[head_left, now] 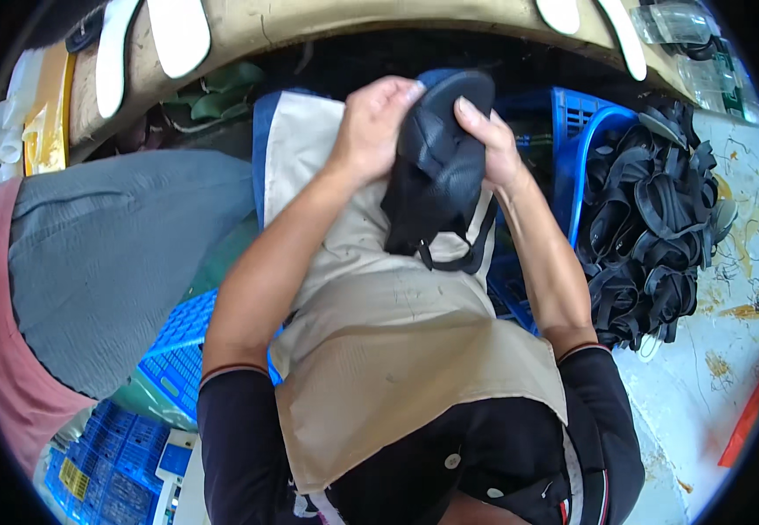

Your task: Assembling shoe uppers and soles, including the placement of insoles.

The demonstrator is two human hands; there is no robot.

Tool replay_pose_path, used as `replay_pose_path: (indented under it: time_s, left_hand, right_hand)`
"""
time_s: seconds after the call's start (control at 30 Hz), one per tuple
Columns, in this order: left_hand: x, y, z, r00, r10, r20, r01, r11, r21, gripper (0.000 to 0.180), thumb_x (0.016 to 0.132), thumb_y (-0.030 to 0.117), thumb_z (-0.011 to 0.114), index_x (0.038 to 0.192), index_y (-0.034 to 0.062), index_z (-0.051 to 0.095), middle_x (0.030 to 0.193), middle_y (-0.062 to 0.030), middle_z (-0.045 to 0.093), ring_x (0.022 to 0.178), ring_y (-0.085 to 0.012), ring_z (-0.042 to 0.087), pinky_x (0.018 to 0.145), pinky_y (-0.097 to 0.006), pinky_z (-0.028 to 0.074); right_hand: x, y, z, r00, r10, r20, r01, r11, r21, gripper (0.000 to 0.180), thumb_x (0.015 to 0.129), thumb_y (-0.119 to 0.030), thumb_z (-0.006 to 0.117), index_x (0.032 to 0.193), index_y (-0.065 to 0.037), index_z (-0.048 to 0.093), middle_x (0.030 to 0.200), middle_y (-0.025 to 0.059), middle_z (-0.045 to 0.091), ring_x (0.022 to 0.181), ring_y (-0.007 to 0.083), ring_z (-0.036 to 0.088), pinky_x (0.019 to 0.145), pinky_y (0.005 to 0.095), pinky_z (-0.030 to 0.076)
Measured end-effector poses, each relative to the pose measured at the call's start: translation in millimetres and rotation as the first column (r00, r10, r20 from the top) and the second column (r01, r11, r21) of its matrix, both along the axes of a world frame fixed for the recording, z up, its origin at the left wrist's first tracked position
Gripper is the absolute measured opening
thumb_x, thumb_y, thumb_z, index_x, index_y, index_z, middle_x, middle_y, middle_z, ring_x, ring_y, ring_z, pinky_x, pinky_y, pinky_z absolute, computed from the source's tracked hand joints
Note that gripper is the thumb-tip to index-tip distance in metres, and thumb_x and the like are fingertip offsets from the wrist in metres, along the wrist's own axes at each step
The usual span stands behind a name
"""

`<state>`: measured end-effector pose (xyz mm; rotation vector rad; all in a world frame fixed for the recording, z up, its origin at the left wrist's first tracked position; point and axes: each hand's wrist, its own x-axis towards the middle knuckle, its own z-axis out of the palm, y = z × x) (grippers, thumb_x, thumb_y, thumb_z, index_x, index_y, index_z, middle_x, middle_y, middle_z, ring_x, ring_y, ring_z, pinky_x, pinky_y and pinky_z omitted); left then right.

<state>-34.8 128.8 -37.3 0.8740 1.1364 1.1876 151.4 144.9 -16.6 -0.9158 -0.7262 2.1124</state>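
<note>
A black shoe (pixel 439 162) with a grained upper is held over my lap, its rounded toe end up and away from me. A thin strap dangles from its lower end, above my beige apron (pixel 388 297). My left hand (pixel 378 127) is closed on the left edge of the toe, fingers bent at its rim. From the right my right hand (pixel 491 144) grips the shoe, thumb pressed on the face near the toe and the other fingers hidden behind it.
To my right, a blue basket (pixel 583 166) stands beside a heap of black strappy shoe pieces (pixel 651 219). A tan worktop (pixel 309 19) with white sole-shaped pieces (pixel 178 39) curves across the far side. Another person's grey-clad lap (pixel 126 245) is at my left, near blue crates (pixel 182 341).
</note>
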Motion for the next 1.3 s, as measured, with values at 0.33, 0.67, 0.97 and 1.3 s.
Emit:
replay_pose_path:
  time_s: [0.33,0.67,0.97,1.3]
  left_hand:
    - [15.2,-22.1,-10.0,0.984,-0.032,-0.173,0.028,0.999,-0.026,0.032,0.105,0.022,0.049,0.103,-0.0034,0.069,0.077,-0.0053,0.065,0.069,-0.0131,0.055,0.064,-0.028,0.045]
    - [9.4,-91.4,1.5,0.888,0.044,-0.458,0.038,0.985,0.168,0.016,0.099,0.013,0.058,0.103,0.0016,0.068,0.070,-0.0035,0.064,0.055,-0.0141,0.051,0.057,-0.028,0.043]
    - [5.1,-76.1,-7.6,0.955,-0.037,-0.294,0.066,0.994,0.089,0.013,0.096,0.011,0.061,0.102,0.0014,0.068,0.069,-0.0037,0.065,0.055,-0.0141,0.053,0.057,-0.028,0.044]
    - [13.7,-75.7,13.2,0.925,-0.156,-0.347,0.143,0.988,-0.064,0.017,0.098,0.014,0.057,0.101,0.0001,0.067,0.070,-0.0059,0.066,0.057,-0.0165,0.055,0.059,-0.030,0.046]
  right_hand:
    - [13.3,-19.7,-10.6,0.989,-0.149,0.003,0.148,0.982,-0.114,0.029,0.100,-0.024,0.061,0.115,0.001,0.065,0.104,0.0128,0.072,0.084,0.0171,0.070,0.073,0.0267,0.058]
    - [44.1,-41.9,-53.4,0.976,-0.207,0.068,0.215,0.965,-0.149,0.034,0.102,-0.034,0.059,0.113,-0.003,0.066,0.099,0.0077,0.073,0.083,0.0156,0.070,0.074,0.0291,0.059]
    - [52.9,-35.2,-61.6,0.983,-0.148,-0.111,0.131,0.980,-0.152,0.033,0.102,-0.032,0.060,0.114,-0.003,0.067,0.101,0.0096,0.073,0.083,0.0166,0.071,0.072,0.0286,0.059]
    - [52.6,-42.4,-56.7,0.990,-0.132,-0.053,0.124,0.985,-0.123,0.032,0.103,-0.033,0.058,0.113,-0.004,0.067,0.099,0.0081,0.073,0.082,0.0147,0.070,0.072,0.0280,0.058]
